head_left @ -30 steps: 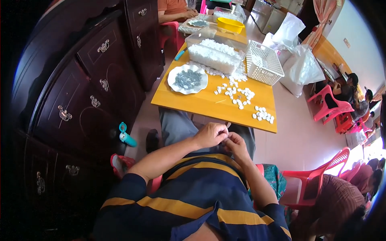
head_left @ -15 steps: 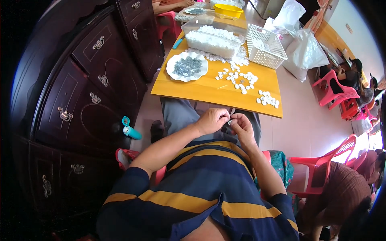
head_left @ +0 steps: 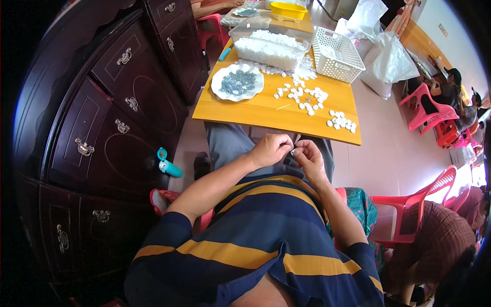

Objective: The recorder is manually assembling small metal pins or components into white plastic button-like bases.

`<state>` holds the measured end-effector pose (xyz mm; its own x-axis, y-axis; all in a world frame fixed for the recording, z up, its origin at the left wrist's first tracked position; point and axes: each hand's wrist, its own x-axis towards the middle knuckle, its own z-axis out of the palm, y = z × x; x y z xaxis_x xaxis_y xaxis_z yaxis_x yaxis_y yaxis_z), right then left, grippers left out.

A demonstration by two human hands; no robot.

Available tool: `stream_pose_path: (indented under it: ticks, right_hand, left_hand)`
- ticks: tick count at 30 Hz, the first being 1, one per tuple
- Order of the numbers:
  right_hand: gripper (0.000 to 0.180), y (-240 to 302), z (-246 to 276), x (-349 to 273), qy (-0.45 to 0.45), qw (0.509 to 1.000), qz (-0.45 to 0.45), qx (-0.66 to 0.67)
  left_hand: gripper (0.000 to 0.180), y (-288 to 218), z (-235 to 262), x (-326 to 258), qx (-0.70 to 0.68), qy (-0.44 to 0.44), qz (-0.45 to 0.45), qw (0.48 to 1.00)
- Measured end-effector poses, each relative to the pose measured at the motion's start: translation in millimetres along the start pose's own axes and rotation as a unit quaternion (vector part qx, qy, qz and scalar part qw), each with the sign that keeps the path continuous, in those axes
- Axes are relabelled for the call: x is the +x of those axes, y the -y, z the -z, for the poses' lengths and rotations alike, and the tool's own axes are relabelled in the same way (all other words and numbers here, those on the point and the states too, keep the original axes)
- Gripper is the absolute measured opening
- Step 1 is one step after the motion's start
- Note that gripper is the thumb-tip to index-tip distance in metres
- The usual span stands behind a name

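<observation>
Above my lap, just off the table's front edge, my left hand (head_left: 272, 150) and my right hand (head_left: 310, 157) meet fingertip to fingertip. Both are closed in a pinch around a small white plastic piece (head_left: 292, 152), mostly hidden by the fingers. On the table a scalloped white plate (head_left: 217, 82) bears a heap of small dark grey parts (head_left: 239, 82). To its right lie loose white oval pieces (head_left: 309, 106), and a separate cluster of white pieces (head_left: 341, 121) sits near the right corner. A thin yellow stick (head_left: 283, 107) lies near the front edge.
On the wooden table (head_left: 240, 113) stand a clear bin (head_left: 271, 58) of white pieces and a white perforated basket (head_left: 337, 64). Farther back is a yellow basin (head_left: 288, 10). Dark cabinets (head_left: 102, 128) line the left; a teal bottle (head_left: 170, 168) and pink chairs (head_left: 396, 215) stand around.
My hands stay together over my lap, with the fingers shifting slightly around the small white piece. The whole view has tilted a little; nothing on the table has visibly moved.
</observation>
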<state>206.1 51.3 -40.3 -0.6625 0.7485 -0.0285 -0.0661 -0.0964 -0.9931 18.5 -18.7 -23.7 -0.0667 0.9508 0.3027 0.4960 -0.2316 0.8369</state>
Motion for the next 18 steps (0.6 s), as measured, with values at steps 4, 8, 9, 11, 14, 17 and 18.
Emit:
stream_pose_path:
  ticks: [4,8,9,11,14,17,18]
  right_hand:
    - [0.020,-1.0,-0.9,-0.4,-0.003,1.000,0.004,-0.009]
    - [0.021,-4.7,-1.0,-0.8,-0.007,1.000,0.023,-0.010]
    - [0.020,-5.6,-1.0,-0.9,-0.008,0.999,0.031,-0.016]
    - [0.020,-7.0,-2.0,-1.4,-0.016,0.999,0.031,-0.008]
    - [0.019,-7.1,-2.2,-2.0,-0.027,0.999,0.031,0.002]
    - [0.019,-8.3,-1.3,-1.0,-0.028,0.999,0.029,0.003]
    - [0.019,-8.8,-0.8,-0.4,-0.026,0.999,0.026,0.000]
  left_hand:
    - [0.012,-1.0,0.1,-1.3,0.015,-0.002,-0.014,1.000]
    - [0.012,-4.7,-1.3,-1.4,0.026,0.005,-0.013,1.000]
    - [0.011,-4.2,-3.1,-1.2,0.042,-0.004,-0.025,0.999]
    - [0.011,-4.3,-4.6,-1.1,0.058,-0.011,-0.037,0.998]
    - [0.011,-4.1,-5.2,-0.4,0.051,-0.015,-0.036,0.998]
    - [0.011,-2.2,-4.7,0.7,0.059,-0.010,-0.031,0.998]
    - [0.011,0.2,-5.0,0.5,0.042,-0.012,-0.028,0.999]
